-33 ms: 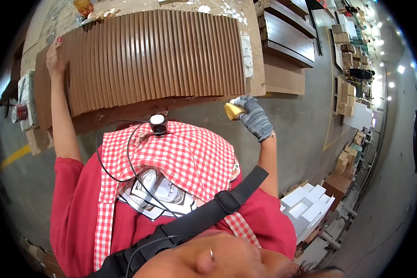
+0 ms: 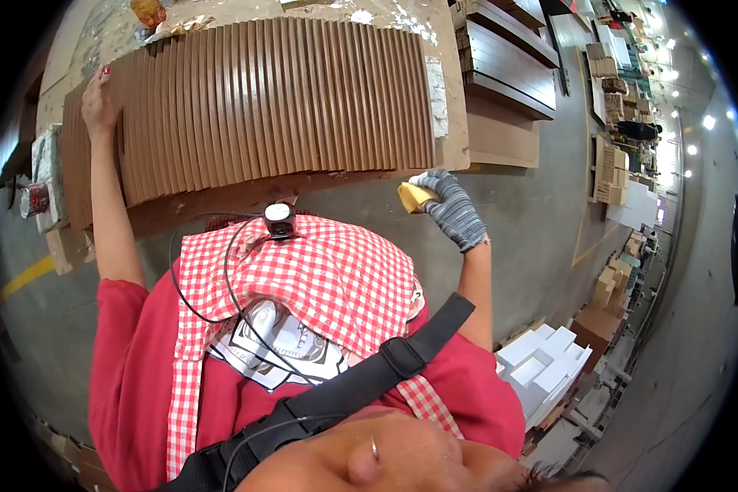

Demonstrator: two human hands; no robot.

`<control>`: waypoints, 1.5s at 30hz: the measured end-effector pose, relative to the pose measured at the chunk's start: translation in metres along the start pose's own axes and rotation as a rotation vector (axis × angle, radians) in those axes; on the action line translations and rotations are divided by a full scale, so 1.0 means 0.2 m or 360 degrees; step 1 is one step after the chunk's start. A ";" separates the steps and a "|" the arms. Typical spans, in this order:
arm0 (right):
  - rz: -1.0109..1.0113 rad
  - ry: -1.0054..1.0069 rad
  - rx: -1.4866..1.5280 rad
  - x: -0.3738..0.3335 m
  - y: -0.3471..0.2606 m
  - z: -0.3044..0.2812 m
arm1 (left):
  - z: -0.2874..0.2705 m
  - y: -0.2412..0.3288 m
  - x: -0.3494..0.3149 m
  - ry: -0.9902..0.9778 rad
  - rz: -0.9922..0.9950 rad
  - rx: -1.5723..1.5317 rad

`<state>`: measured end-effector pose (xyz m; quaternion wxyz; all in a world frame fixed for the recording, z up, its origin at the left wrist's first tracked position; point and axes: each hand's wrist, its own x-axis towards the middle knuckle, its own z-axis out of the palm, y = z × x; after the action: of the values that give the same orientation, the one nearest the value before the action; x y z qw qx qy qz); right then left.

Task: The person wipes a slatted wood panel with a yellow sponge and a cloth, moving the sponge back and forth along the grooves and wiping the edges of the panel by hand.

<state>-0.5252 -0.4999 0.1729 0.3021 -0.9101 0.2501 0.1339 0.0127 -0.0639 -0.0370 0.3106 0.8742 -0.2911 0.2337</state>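
Note:
A long row of brown wooden slats (image 2: 271,102) lies close together across the workbench in front of me, their edges overlapping slightly. At the row's left end my bare left hand (image 2: 99,107) rests on the wood, fingers stretched forward. My right hand (image 2: 455,215), in a grey knitted glove, is off the bench's near right corner. It pinches a folded yellow piece (image 2: 416,197) that looks like sandpaper, just beside the right end of the slats. Some of the right fingertips are hidden behind the glove and the yellow piece.
The workbench (image 2: 455,98) is paint-spotted. An amber jar (image 2: 148,12) stands at its far left, and a tin (image 2: 34,200) sits at the left side. Dark finished panels (image 2: 508,70) are stacked at the right. White blocks (image 2: 541,369) lie behind my right arm. Cables hang over my checked apron.

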 end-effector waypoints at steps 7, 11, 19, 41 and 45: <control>-0.0245 0.0444 0.0761 0.58 0.11 -0.19 | -0.08 0.13 -0.08 0.0050 -0.0090 0.0206; -0.0561 0.0698 0.0370 1.07 0.10 -0.27 | -0.05 0.30 -0.04 0.0002 -0.0191 0.0353; -0.0726 0.0775 -0.0524 1.53 0.03 -0.33 | 0.00 0.45 -0.01 0.0044 -0.0381 0.0135; -0.0503 0.0494 -0.0524 0.82 0.30 -0.13 | 0.15 0.48 -0.01 -0.0046 -0.0296 0.0328; -0.0317 0.0465 -0.0433 0.42 0.25 -0.02 | 0.15 0.40 -0.03 -0.0057 -0.0354 0.0284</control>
<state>-0.4806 -0.5687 0.1193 0.1487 -0.9724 0.1798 0.0027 -0.0362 -0.1334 -0.0297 0.2505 0.9292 -0.1759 0.2071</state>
